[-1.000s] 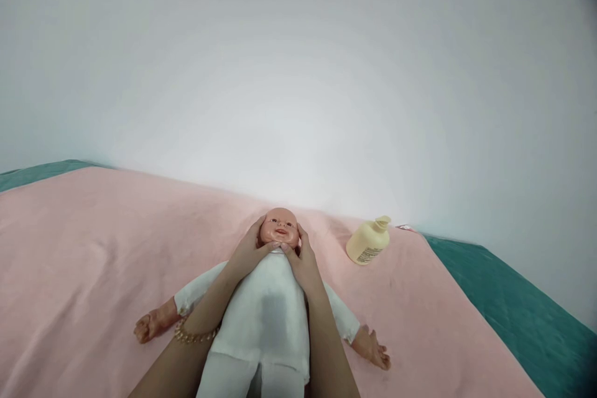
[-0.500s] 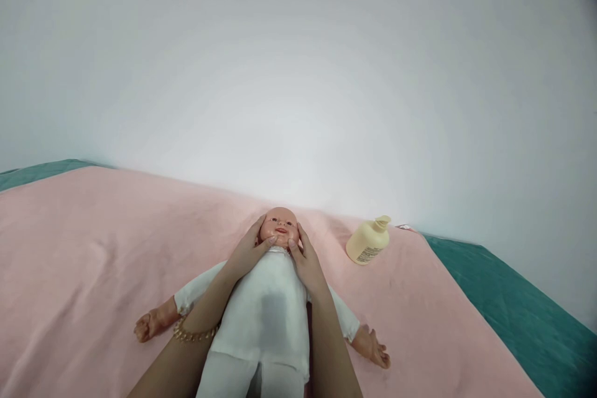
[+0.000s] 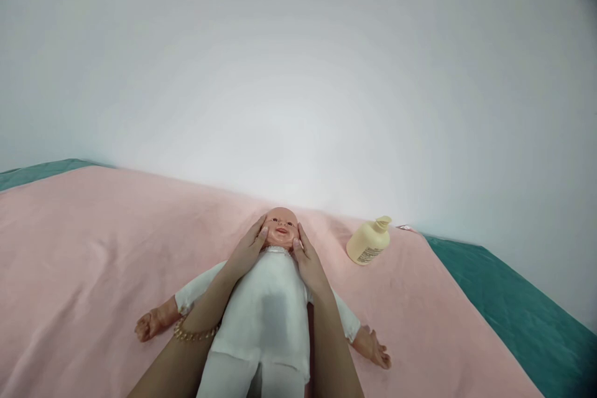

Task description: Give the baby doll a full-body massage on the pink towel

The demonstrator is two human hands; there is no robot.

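A baby doll in white cloth clothing lies on its back, face up, with both arms spread out to the sides. My left hand cups the left side of its head, fingers along the side and thumb on the cheek. On the other side, my right hand holds the head the same way, its thumb by the jaw. A grey patch shows on the doll's belly. My forearms pass over the doll's arms, and a beaded bracelet circles my left wrist.
A pale yellow pump bottle stands right of the doll's head. Pink cloth lies under everything, with green covering showing beyond its edges. A white wall rises directly behind.
Both thumbs have slid outward, from near the doll's chin and mouth to the sides of its cheeks. The doll and bottle stay in place.
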